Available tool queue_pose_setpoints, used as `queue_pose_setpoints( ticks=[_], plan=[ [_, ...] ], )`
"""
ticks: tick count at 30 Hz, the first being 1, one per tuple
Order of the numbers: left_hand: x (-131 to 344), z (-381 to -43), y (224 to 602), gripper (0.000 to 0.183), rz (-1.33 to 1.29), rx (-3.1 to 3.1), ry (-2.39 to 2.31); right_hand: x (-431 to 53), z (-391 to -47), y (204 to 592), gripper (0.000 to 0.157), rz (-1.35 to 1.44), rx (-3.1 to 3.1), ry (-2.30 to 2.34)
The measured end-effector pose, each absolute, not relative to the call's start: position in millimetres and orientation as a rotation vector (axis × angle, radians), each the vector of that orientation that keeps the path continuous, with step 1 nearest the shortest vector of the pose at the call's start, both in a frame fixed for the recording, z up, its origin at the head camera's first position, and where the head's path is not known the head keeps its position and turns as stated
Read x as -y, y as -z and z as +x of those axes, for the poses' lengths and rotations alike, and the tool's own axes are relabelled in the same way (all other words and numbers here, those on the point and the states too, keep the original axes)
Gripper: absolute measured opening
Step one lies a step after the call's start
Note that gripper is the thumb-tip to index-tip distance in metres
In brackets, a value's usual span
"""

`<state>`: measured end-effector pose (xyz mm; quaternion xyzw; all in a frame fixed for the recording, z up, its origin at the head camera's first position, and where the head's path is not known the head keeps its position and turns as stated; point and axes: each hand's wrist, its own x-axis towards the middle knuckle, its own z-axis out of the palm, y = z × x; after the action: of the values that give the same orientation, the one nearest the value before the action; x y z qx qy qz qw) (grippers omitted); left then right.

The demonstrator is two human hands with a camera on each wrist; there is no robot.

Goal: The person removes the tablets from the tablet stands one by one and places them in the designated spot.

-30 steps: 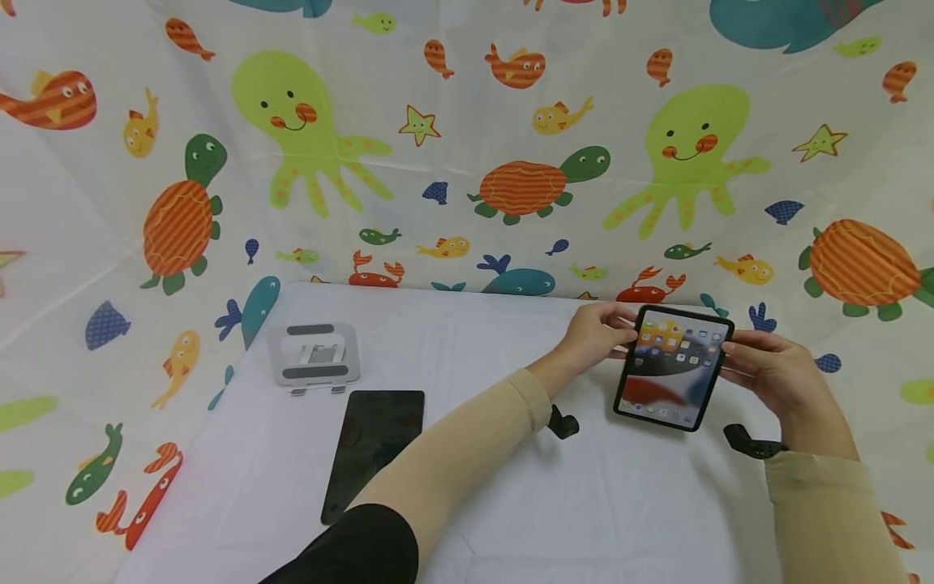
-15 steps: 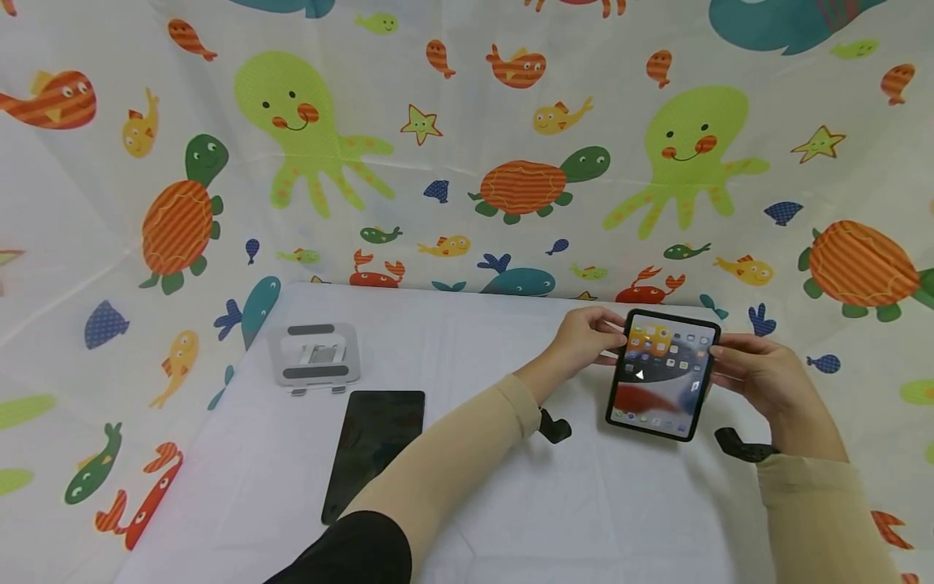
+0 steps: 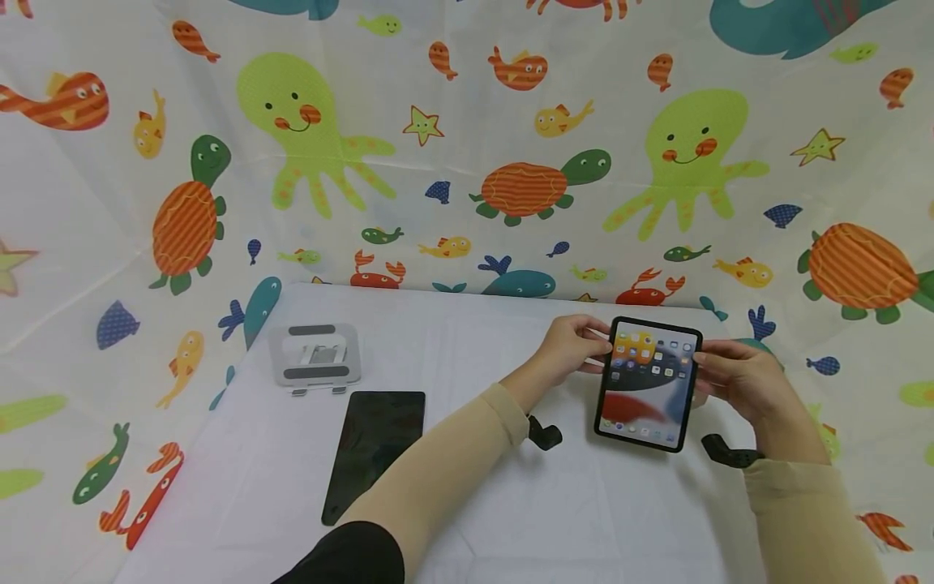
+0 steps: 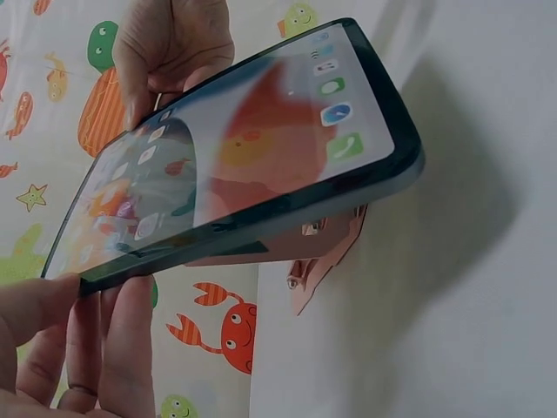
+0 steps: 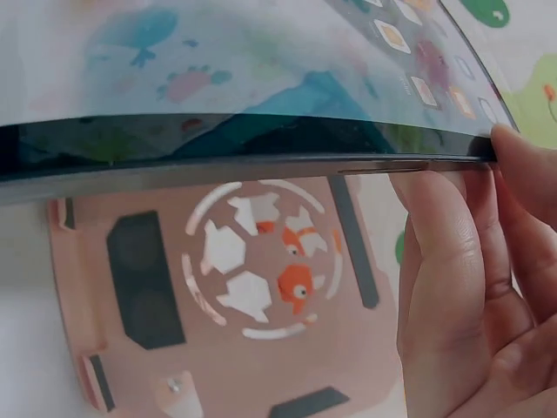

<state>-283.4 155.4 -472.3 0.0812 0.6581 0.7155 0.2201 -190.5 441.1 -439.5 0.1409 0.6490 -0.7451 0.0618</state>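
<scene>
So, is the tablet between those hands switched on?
On: the tablet is lit, showing app icons over colourful wallpaper.

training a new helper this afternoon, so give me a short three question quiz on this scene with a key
1. True or false: the left hand and the right hand both touch the lit tablet.
2. In the right wrist view, what colour is the stand under the lit tablet? a) yellow b) pink c) blue
3. Fill in: the dark tablet lies on the ___, near the gray stand.

Key: 1. True. 2. b, pink. 3. Table.
</scene>
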Motion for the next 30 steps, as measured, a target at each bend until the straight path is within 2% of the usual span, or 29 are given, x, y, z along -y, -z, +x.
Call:
queue_pose_setpoints(
  ticks=[19,30],
  plan=[
    [-130,-276,485,0.019,0.092,-1.798,-1.959,-415,-188,450,0.018,0.472,-1.963,2.147],
    [-119,-270,495,0.019,0.058,-1.794,-1.927,-408,-186,464,0.024,0.403,-1.941,2.158]
  ],
)
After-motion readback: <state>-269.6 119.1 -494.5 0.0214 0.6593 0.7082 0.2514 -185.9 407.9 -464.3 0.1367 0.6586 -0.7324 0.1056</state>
